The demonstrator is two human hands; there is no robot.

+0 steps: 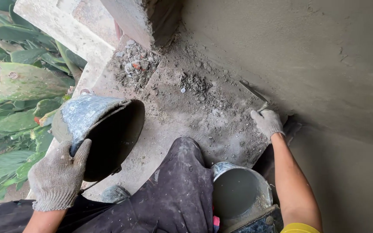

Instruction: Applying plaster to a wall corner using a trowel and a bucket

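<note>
So the trowel (254, 93) is down low against the plastered wall (324, 56), blade lying flat along the seam where the wall meets the dusty concrete ledge (182, 116). The handle end runs straight into the right hand (267, 123), which is gloved and curled tight round it, so the blade sticks out up and to the left of the fist. You can't really see the handle itself, the glove covers it.

Over on the other side, the left hand (58, 177), also in a grey knit glove, is clamped onto the rim of a beat-up metal bucket (100, 129). The bucket is tipped on its side with its dark mouth facing the camera, sitting near the ledge's outer edge, well apart from the trowel.

Between the two there's loose mortar rubble (195, 84) scattered on the ledge, plus a bigger pile of broken bits (134, 64) up in the corner. A dark trouser knee (182, 172) pokes up in the middle, and a second pail (240, 194) stands upright just beside it, under the right forearm. Cactus pads (18, 82) fill the left.
</note>
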